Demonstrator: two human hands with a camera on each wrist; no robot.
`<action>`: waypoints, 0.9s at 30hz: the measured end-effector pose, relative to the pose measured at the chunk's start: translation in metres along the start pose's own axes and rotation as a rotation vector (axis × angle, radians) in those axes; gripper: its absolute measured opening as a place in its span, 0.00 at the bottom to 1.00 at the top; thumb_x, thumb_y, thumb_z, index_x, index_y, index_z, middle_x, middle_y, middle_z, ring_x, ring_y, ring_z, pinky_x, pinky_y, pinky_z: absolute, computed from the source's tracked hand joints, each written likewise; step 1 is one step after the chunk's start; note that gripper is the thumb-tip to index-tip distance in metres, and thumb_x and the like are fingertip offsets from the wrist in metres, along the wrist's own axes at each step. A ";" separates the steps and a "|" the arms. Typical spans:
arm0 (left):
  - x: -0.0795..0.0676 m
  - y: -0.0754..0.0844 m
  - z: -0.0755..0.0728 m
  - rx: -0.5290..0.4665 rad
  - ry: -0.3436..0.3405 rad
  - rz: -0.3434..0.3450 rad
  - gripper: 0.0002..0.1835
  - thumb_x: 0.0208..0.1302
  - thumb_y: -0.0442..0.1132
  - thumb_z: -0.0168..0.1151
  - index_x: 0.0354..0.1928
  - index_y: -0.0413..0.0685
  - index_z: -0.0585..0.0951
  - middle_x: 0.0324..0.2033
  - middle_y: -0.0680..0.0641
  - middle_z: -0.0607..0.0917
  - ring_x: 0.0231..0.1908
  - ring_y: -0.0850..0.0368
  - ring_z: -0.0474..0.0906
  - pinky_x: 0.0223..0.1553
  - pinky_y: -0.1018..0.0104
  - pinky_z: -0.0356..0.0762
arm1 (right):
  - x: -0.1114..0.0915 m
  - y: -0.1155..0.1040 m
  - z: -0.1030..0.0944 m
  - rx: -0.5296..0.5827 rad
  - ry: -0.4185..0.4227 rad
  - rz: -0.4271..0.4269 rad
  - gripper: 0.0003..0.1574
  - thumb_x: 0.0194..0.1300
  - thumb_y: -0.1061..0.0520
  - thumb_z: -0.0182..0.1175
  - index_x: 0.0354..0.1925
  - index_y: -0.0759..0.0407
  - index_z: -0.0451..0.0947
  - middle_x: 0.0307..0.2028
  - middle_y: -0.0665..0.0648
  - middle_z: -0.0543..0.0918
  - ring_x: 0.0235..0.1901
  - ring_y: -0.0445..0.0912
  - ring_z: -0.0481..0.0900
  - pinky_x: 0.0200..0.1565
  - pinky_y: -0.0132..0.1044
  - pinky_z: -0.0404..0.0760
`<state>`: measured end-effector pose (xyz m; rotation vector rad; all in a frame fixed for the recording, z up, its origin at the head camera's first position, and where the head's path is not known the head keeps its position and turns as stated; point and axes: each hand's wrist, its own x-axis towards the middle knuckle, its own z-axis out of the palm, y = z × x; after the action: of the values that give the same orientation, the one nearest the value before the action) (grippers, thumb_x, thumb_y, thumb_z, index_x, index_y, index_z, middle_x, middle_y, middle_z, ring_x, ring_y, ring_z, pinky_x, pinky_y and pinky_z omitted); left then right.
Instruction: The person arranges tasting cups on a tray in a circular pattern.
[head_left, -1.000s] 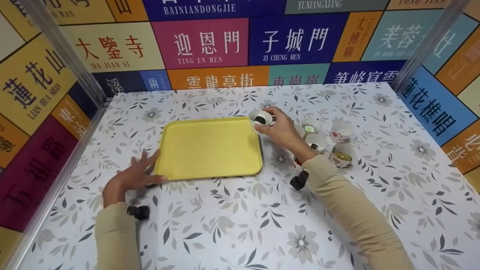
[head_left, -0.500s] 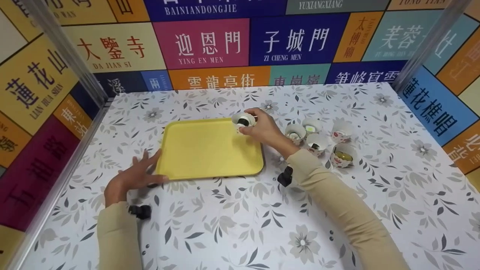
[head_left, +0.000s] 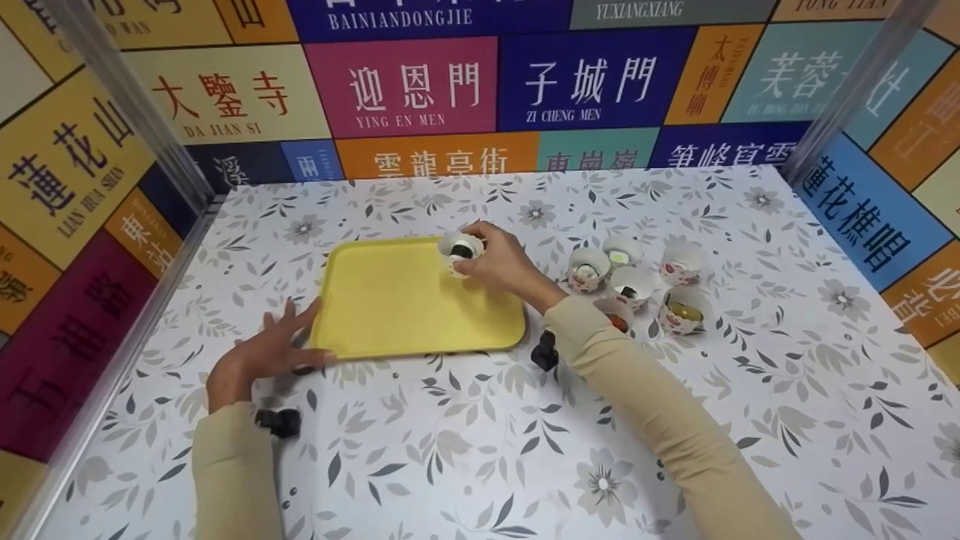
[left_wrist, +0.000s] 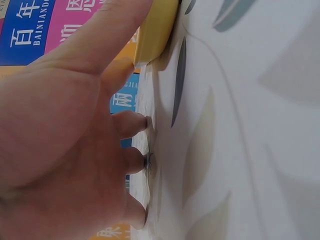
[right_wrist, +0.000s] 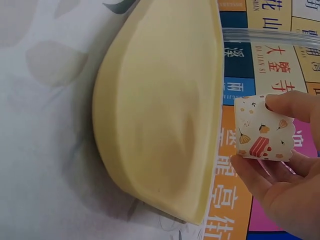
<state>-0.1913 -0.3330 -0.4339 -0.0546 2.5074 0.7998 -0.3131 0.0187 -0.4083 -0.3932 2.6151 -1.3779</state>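
A yellow tray (head_left: 397, 300) lies flat on the table. My left hand (head_left: 262, 351) rests at its near left corner, thumb and index finger touching the rim, the other fingers spread with tips on the tabletop. Over the tray's far right part, my right hand (head_left: 501, 261) pinches a small paper cup (right_wrist: 262, 131) between thumb and fingers. Cake and leaf prints cover the cup's white wall. Inside it, the head view shows a white piece with a black band. In the right wrist view the cup appears raised above the tray.
Several similar paper cups stand grouped right of the tray, among them one with a green-yellow piece (head_left: 682, 311), one with white contents (head_left: 587, 268) and one with red contents (head_left: 616, 319), partly behind the right sleeve. Printed panels (head_left: 405, 86) wall the table's back and sides.
My right hand has carried the paper cup leftward from beyond the tray's far right corner to above the tray. My left hand has stayed at the tray's corner.
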 end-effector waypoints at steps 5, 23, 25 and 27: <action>0.001 0.001 0.001 0.005 -0.001 -0.012 0.61 0.52 0.72 0.66 0.79 0.75 0.38 0.78 0.45 0.25 0.74 0.32 0.12 0.66 0.21 0.21 | 0.006 0.002 0.006 -0.014 -0.014 0.001 0.34 0.58 0.54 0.73 0.62 0.55 0.74 0.59 0.57 0.81 0.54 0.50 0.78 0.56 0.43 0.78; -0.001 -0.001 0.001 0.011 0.002 0.025 0.61 0.53 0.71 0.66 0.79 0.72 0.37 0.78 0.41 0.25 0.74 0.30 0.13 0.65 0.19 0.21 | 0.032 -0.002 0.027 0.031 -0.116 -0.048 0.37 0.62 0.55 0.70 0.66 0.58 0.71 0.60 0.59 0.79 0.53 0.49 0.79 0.53 0.40 0.81; -0.001 -0.001 0.000 0.013 0.002 0.027 0.61 0.53 0.71 0.66 0.79 0.72 0.37 0.78 0.41 0.25 0.74 0.30 0.13 0.65 0.19 0.22 | 0.034 -0.004 0.030 0.014 -0.123 -0.046 0.37 0.62 0.55 0.70 0.66 0.59 0.70 0.61 0.60 0.78 0.54 0.50 0.79 0.54 0.40 0.81; -0.001 -0.001 0.000 0.017 0.001 0.026 0.61 0.53 0.71 0.66 0.79 0.72 0.37 0.78 0.41 0.25 0.74 0.30 0.13 0.66 0.19 0.22 | 0.037 -0.005 0.033 -0.001 -0.120 -0.047 0.36 0.62 0.56 0.70 0.65 0.60 0.71 0.61 0.60 0.77 0.55 0.50 0.78 0.55 0.40 0.80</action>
<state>-0.1900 -0.3336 -0.4342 -0.0170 2.5205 0.7892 -0.3387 -0.0214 -0.4230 -0.5240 2.5253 -1.3240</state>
